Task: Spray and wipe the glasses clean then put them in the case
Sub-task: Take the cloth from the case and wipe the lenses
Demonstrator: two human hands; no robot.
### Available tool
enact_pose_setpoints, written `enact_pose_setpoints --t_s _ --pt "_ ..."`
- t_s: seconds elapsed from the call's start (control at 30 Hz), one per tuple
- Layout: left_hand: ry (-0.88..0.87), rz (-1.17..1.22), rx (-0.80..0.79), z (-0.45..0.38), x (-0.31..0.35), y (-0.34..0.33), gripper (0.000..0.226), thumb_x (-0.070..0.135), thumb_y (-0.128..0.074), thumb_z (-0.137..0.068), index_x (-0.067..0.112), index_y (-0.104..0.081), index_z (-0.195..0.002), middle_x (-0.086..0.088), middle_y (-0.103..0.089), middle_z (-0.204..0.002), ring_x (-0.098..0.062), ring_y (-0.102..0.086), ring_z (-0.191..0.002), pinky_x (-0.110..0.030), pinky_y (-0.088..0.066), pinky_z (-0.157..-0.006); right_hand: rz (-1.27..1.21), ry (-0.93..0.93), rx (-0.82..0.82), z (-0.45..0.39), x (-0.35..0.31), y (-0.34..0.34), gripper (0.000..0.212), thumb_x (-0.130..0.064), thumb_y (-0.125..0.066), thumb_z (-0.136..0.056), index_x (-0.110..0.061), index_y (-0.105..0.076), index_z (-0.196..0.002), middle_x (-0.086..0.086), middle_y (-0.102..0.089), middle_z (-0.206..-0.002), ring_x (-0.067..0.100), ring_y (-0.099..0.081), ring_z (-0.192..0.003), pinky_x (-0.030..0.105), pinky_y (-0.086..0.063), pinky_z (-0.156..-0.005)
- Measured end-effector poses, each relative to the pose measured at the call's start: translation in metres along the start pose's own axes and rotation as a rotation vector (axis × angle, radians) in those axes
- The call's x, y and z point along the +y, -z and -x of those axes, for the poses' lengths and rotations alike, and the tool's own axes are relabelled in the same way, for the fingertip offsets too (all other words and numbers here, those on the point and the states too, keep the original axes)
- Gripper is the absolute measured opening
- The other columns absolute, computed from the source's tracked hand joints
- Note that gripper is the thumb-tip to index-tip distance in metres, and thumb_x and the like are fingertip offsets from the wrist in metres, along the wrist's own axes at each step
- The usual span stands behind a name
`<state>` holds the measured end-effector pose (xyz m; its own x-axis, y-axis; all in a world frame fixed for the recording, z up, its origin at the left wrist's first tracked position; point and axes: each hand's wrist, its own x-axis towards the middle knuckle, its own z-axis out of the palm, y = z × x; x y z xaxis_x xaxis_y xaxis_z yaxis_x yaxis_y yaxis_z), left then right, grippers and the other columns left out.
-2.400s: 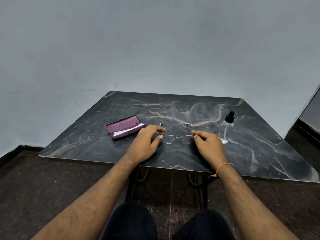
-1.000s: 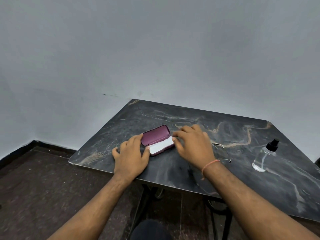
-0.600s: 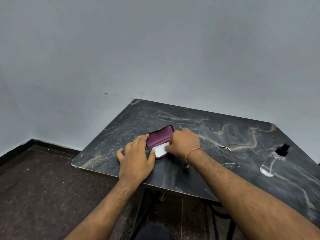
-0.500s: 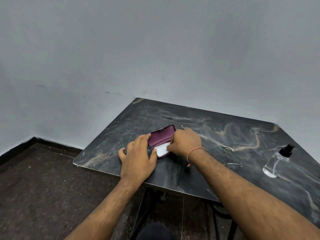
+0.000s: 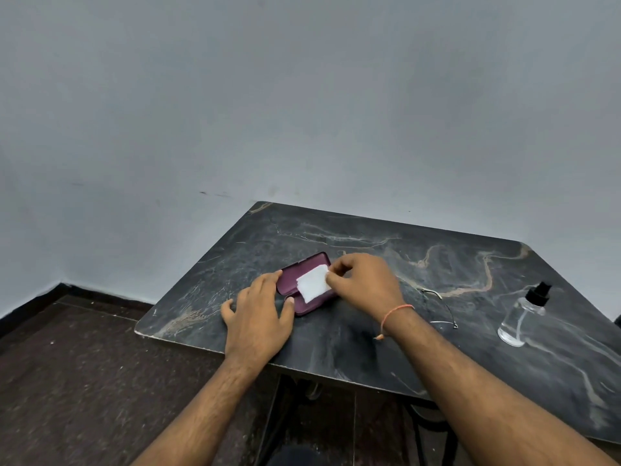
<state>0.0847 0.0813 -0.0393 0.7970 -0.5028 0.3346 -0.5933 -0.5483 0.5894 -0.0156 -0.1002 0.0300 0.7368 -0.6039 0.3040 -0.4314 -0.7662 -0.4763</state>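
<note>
An open maroon glasses case (image 5: pixel 302 269) lies on the dark marble table (image 5: pixel 369 351). My right hand (image 5: pixel 364 282) pinches a white cleaning cloth (image 5: pixel 313 286) by its right edge and holds it just above the case. My left hand (image 5: pixel 260 314) lies flat on the table with its fingertips touching the case's left end. The thin-framed glasses (image 5: pixel 442 306) lie on the table to the right of my right wrist, partly hidden by it. A clear spray bottle (image 5: pixel 522 319) with a black nozzle stands upright at the far right.
A plain grey wall rises behind the table. Dark speckled floor lies to the left and below. The table's near edge (image 5: pixel 208 346) runs just under my left wrist, and metal table legs show beneath it.
Both hands left the glasses and went to the case. My right hand has since pinched the white cloth and lifted it out of the case. The view swung left.
</note>
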Motion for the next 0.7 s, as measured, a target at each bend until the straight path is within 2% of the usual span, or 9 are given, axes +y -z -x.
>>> enact_pose_setpoints --t_s 0.1,0.13,0.23,0.37,0.43,0.53,0.63,0.7 --pt "0.01 -0.003 -0.02 -0.002 -0.001 -0.002 0.055 0.051 -0.054 -0.104 0.039 -0.042 -0.156 0.017 -0.049 -0.159 -0.016 -0.054 -0.14 -0.059 -0.026 -0.123 -0.207 0.046 0.117 0.021 0.02 0.027 0.004 -0.037 -0.077 -0.087 -0.034 -0.079 -0.086 -0.025 -0.077 -0.089 -0.002 -0.063 -0.072 0.025 -0.052 -0.072" --pt "0.015 -0.011 -0.03 -0.002 -0.001 -0.003 0.055 0.052 -0.053 -0.105 0.038 -0.042 -0.156 0.016 -0.049 -0.16 -0.017 -0.054 -0.141 -0.06 -0.026 -0.123 -0.247 0.056 0.154 0.03 0.029 0.036 0.002 -0.034 -0.078 -0.088 -0.034 -0.079 -0.086 -0.027 -0.076 -0.089 0.0 -0.063 -0.075 0.023 -0.05 -0.073" --pt "0.02 -0.061 -0.049 -0.006 -0.003 -0.006 0.054 0.055 -0.049 -0.106 0.037 -0.046 -0.156 0.014 -0.049 -0.162 -0.018 -0.052 -0.144 -0.063 -0.027 -0.123 -0.29 0.078 0.244 0.057 0.064 0.057 0.014 -0.026 -0.079 -0.091 -0.04 -0.077 -0.088 -0.031 -0.073 -0.093 0.007 -0.065 -0.085 0.025 -0.052 -0.078" --pt "0.022 -0.113 -0.067 -0.008 -0.004 -0.011 0.051 0.056 -0.04 -0.108 0.035 -0.052 -0.153 0.008 -0.05 -0.163 -0.022 -0.051 -0.147 -0.067 -0.027 -0.122 -0.363 0.063 0.375 0.087 0.113 0.068 0.008 -0.029 -0.078 -0.09 -0.036 -0.079 -0.093 -0.02 -0.072 -0.088 0.01 -0.064 -0.079 0.03 -0.05 -0.074" --pt "0.037 -0.127 -0.063 -0.006 -0.002 -0.011 0.05 0.055 -0.036 -0.109 0.036 -0.054 -0.151 0.003 -0.038 -0.17 -0.028 -0.044 -0.152 -0.071 -0.024 -0.123 -0.392 0.057 0.422 0.098 0.133 0.07 0.01 -0.023 -0.08 -0.092 -0.032 -0.079 -0.096 -0.019 -0.069 -0.087 0.011 -0.061 -0.076 0.029 -0.047 -0.072" --pt "-0.004 -0.147 0.0 -0.002 0.002 -0.01 0.038 0.05 -0.042 -0.11 0.041 -0.059 -0.143 0.003 -0.022 -0.175 -0.033 -0.027 -0.159 -0.077 -0.012 -0.121 -0.383 0.123 0.453 0.112 0.15 0.068 0.015 -0.013 -0.079 -0.095 -0.027 -0.077 -0.097 -0.013 -0.07 -0.098 0.016 -0.066 -0.087 0.03 -0.05 -0.076" --pt "-0.154 -0.095 0.072 0.005 0.016 -0.01 0.035 0.052 -0.042 -0.107 0.045 -0.065 -0.133 0.01 -0.038 -0.164 -0.029 -0.034 -0.154 -0.076 -0.013 -0.12 -0.402 0.143 0.476 0.118 0.156 0.065 0.02 -0.005 -0.079 -0.094 -0.025 -0.078 -0.097 -0.01 -0.068 -0.106 0.018 -0.069 -0.096 0.029 -0.055 -0.082" --pt "-0.222 0.021 0.08 0.01 0.036 -0.014 0.039 0.058 -0.04 -0.102 0.046 -0.068 -0.125 0.019 -0.057 -0.143 -0.021 -0.05 -0.14 -0.067 -0.03 -0.117 -0.385 0.154 0.485 0.117 0.156 0.064 0.013 -0.01 -0.078 -0.095 -0.023 -0.079 -0.098 -0.01 -0.066 -0.106 0.017 -0.068 -0.094 0.029 -0.054 -0.081"
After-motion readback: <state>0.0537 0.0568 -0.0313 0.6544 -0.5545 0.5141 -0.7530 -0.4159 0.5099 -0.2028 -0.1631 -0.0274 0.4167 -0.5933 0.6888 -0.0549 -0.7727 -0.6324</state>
